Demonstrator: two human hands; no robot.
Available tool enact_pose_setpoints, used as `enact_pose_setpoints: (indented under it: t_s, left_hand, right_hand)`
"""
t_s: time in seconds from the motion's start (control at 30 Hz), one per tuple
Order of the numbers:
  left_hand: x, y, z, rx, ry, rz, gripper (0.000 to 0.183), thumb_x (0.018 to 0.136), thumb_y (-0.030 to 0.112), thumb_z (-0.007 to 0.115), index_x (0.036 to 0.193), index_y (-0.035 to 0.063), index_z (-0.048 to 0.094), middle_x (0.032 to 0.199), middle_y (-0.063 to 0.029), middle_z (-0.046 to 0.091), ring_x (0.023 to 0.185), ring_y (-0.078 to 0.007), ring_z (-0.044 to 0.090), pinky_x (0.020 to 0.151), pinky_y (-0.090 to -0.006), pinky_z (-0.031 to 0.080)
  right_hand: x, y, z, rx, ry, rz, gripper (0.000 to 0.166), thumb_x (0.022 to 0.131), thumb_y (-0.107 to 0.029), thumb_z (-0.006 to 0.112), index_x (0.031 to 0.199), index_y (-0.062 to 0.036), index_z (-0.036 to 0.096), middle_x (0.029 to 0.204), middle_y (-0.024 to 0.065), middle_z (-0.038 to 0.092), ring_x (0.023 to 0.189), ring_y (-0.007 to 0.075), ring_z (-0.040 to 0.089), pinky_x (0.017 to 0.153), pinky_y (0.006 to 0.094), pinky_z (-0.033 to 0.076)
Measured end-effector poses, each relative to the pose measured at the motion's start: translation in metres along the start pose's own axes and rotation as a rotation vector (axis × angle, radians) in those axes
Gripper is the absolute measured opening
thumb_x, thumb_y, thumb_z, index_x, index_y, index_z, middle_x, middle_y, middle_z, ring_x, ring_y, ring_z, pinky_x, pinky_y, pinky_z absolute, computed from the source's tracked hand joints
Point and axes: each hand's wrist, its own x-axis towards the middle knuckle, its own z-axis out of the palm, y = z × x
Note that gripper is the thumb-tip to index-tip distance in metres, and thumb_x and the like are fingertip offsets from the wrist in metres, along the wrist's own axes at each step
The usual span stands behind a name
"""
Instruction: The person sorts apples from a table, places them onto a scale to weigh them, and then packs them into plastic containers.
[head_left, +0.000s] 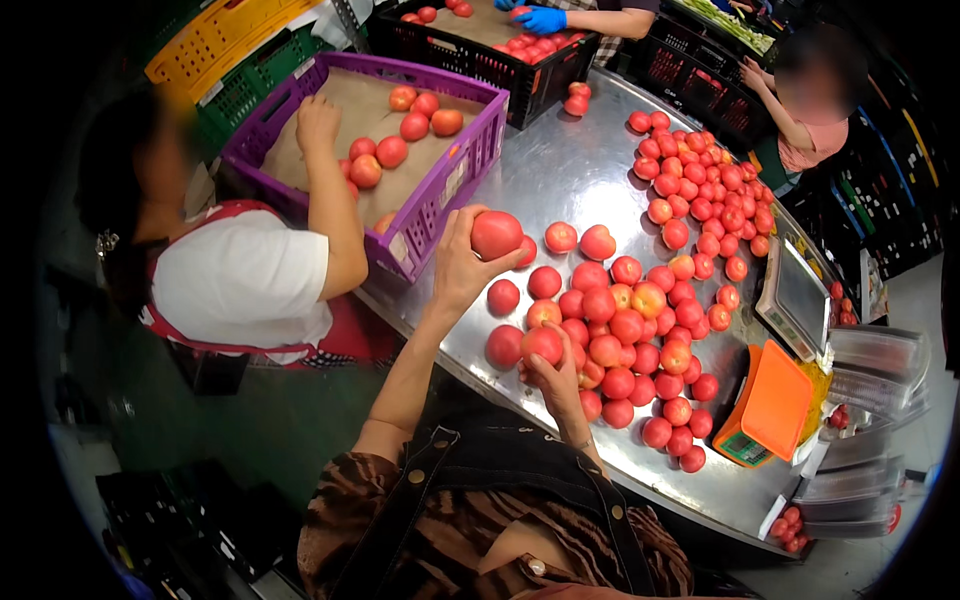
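Note:
My left hand (461, 262) grips a large red tomato (496, 235), raised above the steel table (540, 165) near the corner of a purple plastic crate (442, 195). Lower down, my right hand (561, 382) has its fingers around another tomato (541, 344) at the near edge of a big tomato pile (626, 325). One more loose tomato (505, 346) lies just left of that hand. Brown paper lines the purple crate, and several tomatoes (365, 171) rest on it.
Beside the crate, a co-worker's hand (319, 124) reaches in. Blue-gloved hands (541, 20) work at a black crate (525, 97). A second pile (697, 187) spreads farther back. An orange scale (776, 401), another scale (795, 296) and clear plastic trays (855, 472) line the right side.

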Motion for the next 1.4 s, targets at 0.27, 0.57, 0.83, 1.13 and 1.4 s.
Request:
enact_pose_setpoints:
  t_s: [0.27, 0.57, 0.83, 1.13, 1.4]
  left_hand:
    - [-0.043, -0.011, -0.011, -0.6, -0.166, -0.251, 0.05, 0.075, 0.032, 0.072, 0.11, 0.0075, 0.046, 0.094, -0.009, 0.055, 0.076, -0.0163, 0.056, 0.06, -0.0277, 0.045]
    - [-0.085, -0.007, -0.005, -1.533, -0.35, -0.679, 0.042, 0.096, 0.039, 0.032, 0.122, 0.008, 0.043, 0.098, -0.0089, 0.056, 0.064, -0.0153, 0.048, 0.05, -0.0237, 0.037]
    - [-0.104, 0.006, -0.011, -1.306, -0.301, -0.554, 0.046, 0.095, 0.032, 0.036, 0.134, 0.0086, 0.031, 0.119, -0.0115, 0.049, 0.092, -0.0206, 0.056, 0.072, -0.0297, 0.044]
    - [-0.111, 0.023, -0.007, -1.001, -0.247, -0.498, 0.042, 0.095, 0.027, 0.039, 0.133, 0.0084, 0.032, 0.117, -0.012, 0.049, 0.098, -0.0194, 0.055, 0.081, -0.0317, 0.042]
    - [-0.117, 0.023, -0.007, -0.952, -0.228, -0.547, 0.038, 0.095, 0.026, 0.039, 0.128, 0.0094, 0.032, 0.108, -0.0126, 0.053, 0.089, -0.0187, 0.058, 0.075, -0.03, 0.044]
  right_hand:
    - [-0.009, 0.012, 0.006, -0.024, -0.089, 0.027, 0.06, 0.08, -0.012, 0.064, 0.129, -0.0065, 0.03, 0.098, 0.0117, 0.053, 0.073, 0.0171, 0.058, 0.06, 0.0268, 0.05]
    - [-0.013, 0.013, 0.005, -0.064, -0.151, 0.062, 0.057, 0.082, -0.014, 0.06, 0.131, -0.0099, 0.03, 0.108, 0.0111, 0.048, 0.076, 0.0185, 0.056, 0.065, 0.0287, 0.049]
    - [-0.01, -0.004, 0.003, 0.087, -0.153, -0.01, 0.056, 0.085, -0.025, 0.057, 0.132, -0.0105, 0.029, 0.113, 0.0115, 0.049, 0.076, 0.0181, 0.054, 0.064, 0.0293, 0.046]
    - [-0.013, -0.003, 0.003, 0.353, -0.18, 0.002, 0.059, 0.085, -0.02, 0.057, 0.134, -0.0089, 0.027, 0.115, 0.0128, 0.05, 0.084, 0.0179, 0.054, 0.07, 0.0292, 0.048]
    - [-0.012, -0.006, 0.007, 0.314, -0.219, -0.014, 0.052, 0.085, -0.019, 0.058, 0.128, -0.0074, 0.031, 0.106, 0.0111, 0.052, 0.086, 0.0171, 0.056, 0.071, 0.0267, 0.049]
